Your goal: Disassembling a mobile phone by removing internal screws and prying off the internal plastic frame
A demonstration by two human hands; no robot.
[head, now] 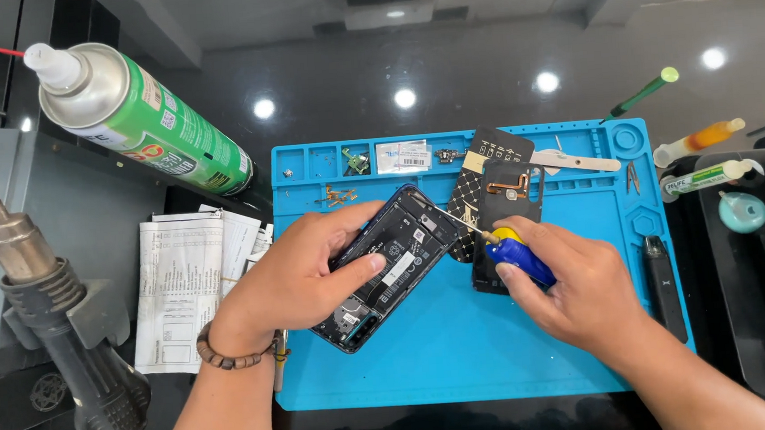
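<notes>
free: blue mat (465, 362) front | blocked: spray can (138, 115), heat gun (58, 318) left

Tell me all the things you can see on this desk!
Mat: one, blue, centre of the dark desk.
Opened phone: one, black, on the mat.
Back cover: one, black, upper mat.
Screwdriver: one, blue and yellow, tip at the phone.
Spray can: one, green, upper left.
Heat gun: one, black, left edge.
Papers: a few, white, left of the mat.
Left hand: holds the phone.
Right hand: grips the screwdriver.
</notes>
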